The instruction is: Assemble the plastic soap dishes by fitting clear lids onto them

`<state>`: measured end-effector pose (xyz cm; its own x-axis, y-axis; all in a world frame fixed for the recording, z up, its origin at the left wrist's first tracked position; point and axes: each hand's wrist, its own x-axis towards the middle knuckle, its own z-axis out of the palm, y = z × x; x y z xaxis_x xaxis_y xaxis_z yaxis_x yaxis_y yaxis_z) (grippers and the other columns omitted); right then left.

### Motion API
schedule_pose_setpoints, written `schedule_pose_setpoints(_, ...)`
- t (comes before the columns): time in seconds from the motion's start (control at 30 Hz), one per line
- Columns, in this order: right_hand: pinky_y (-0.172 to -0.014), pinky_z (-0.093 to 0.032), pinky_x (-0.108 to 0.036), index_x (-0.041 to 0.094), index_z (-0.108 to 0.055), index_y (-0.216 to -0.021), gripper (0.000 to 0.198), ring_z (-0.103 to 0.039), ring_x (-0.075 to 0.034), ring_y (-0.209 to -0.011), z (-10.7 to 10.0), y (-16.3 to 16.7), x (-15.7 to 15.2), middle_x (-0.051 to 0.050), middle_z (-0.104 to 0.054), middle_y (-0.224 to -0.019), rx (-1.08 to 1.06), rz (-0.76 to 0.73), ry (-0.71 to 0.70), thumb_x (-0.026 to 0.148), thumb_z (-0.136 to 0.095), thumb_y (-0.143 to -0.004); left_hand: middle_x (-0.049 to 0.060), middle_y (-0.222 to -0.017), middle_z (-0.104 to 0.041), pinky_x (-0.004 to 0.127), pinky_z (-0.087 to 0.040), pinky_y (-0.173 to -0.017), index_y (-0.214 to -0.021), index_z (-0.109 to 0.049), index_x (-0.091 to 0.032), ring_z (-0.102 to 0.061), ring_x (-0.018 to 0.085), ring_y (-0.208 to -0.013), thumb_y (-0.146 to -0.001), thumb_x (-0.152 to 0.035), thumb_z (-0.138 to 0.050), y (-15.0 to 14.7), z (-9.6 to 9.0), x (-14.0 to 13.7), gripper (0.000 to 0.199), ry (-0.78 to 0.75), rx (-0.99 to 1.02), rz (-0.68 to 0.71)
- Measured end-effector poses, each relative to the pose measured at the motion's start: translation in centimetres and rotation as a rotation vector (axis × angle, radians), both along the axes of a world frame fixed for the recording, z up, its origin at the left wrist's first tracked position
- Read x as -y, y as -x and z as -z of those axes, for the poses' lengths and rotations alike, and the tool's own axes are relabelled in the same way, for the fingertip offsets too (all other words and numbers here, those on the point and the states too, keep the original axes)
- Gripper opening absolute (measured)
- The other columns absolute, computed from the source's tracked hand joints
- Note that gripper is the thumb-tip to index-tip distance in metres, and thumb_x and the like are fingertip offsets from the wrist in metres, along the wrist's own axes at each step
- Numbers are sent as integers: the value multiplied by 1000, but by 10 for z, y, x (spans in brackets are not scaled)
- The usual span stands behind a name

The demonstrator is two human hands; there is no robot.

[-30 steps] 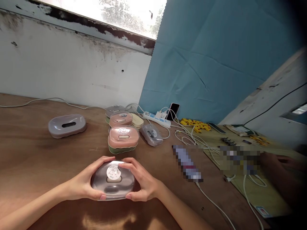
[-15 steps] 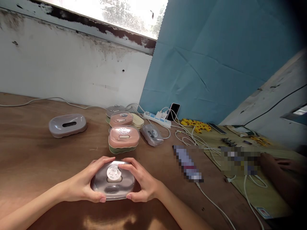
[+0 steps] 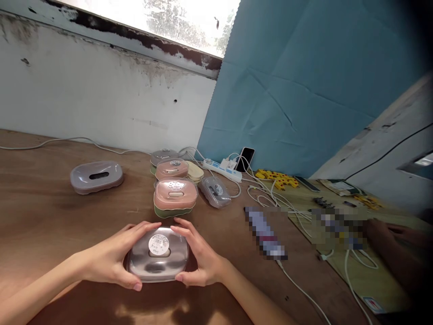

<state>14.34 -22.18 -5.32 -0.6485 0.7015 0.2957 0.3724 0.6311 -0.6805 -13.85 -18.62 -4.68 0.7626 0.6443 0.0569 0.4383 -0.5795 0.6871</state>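
In front of me lies a grey oval soap box (image 3: 158,271) under a clear lid with a round white label (image 3: 158,245). My left hand (image 3: 110,262) curves round its left end, fingers at the far rim and thumb at the near edge. At the opposite end, my right hand (image 3: 204,259) grips the same way, thumb on the near corner. Just beyond stands a pink and green soap box (image 3: 176,198) with a clear lid, and behind it several more lidded boxes (image 3: 172,170) in pink, grey and cream.
A grey lidded box (image 3: 97,178) sits far left; another (image 3: 215,193) leans right of the group. To the right are a power strip (image 3: 221,170), white cables, a phone (image 3: 245,159), a blurred-out device (image 3: 265,232), yellow pieces (image 3: 277,177) and another person's hand (image 3: 389,230).
My right fingers have moved off the lid's top to its far right edge, uncovering the label. My left thumb has slid slightly left and down. The camera view has shifted slightly.
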Motion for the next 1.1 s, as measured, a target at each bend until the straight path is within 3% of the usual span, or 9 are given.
schedule_pose_setpoints(0.1, -113, -26, -46, 20, -23, -144, 91, -20, -30, -141, 3, 0, 0, -16, -21, -148, 9, 78, -12, 43, -72, -71, 6, -135, -49, 38, -44, -96, -142, -28, -30, -52, 31, -115, -62, -36, -73, 9, -10, 4, 92, -67, -84, -77)
schedule_pose_setpoints(0.2, -113, -27, -47, 20, -22, -144, 87, -22, -30, -141, 4, 2, 0, -16, -22, -148, 58, 95, -18, 36, -70, -74, 7, -130, -54, 37, -45, -92, -138, -33, -27, -56, 30, -109, -64, -35, -66, 21, -17, 12, 81, -166, -128, -184)
schedule_pose_setpoints(0.33, -113, -28, -45, 20, -21, -143, 83, -23, -28, -141, 2, 4, 1, -16, -23, -148, 86, 105, -37, 26, -68, -75, 10, -128, -57, 37, -45, -90, -137, -34, -22, -57, 31, -109, -74, -44, -58, 38, -16, 16, 71, -295, -232, -432)
schedule_pose_setpoints(0.47, -112, -31, -44, 21, -22, -142, 82, -25, -26, -140, 2, 6, 2, -16, -24, -147, 93, 120, -40, 23, -69, -75, 18, -128, -54, 43, -50, -78, -142, -29, -11, -58, 37, -109, -82, -63, -40, 43, -16, 6, 80, -283, -450, -636)
schedule_pose_setpoints(0.63, -111, -33, -44, 22, -23, -140, 81, -27, -26, -139, 4, 6, 2, -15, -25, -146, 91, 147, -60, 17, -68, -73, 23, -134, -43, 43, -52, -69, -141, -31, -2, -65, 37, -89, -85, -64, -30, 13, -28, -14, 84, -328, -710, -771)
schedule_pose_setpoints(0.77, -112, -33, -44, 22, -24, -140, 81, -28, -26, -138, 6, 7, 2, -15, -26, -145, 82, 147, -80, 15, -68, -72, 25, -121, -49, 39, -51, -63, -128, -46, 2, -66, 34, -83, -87, -59, -35, -17, -34, -40, 74, -395, -763, -843)
schedule_pose_setpoints(0.97, -110, -35, -44, 22, -26, -139, 79, -31, -26, -136, 8, 7, 1, -15, -29, -143, 79, 193, -106, 12, -67, -72, 26, -112, -51, 34, -49, -65, -106, -63, 1, -59, 36, -94, -86, -53, -48, -47, -32, -84, 59, -518, -749, -892)
schedule_pose_setpoints(1.1, -109, -37, -45, 22, -27, -138, 76, -34, -27, -135, 8, 7, 1, -15, -30, -143, 80, 196, -119, 14, -65, -73, 29, -110, -54, 35, -48, -65, -102, -65, 2, -53, 39, -99, -85, -49, -51, -55, -29, -104, 56, -569, -678, -929)
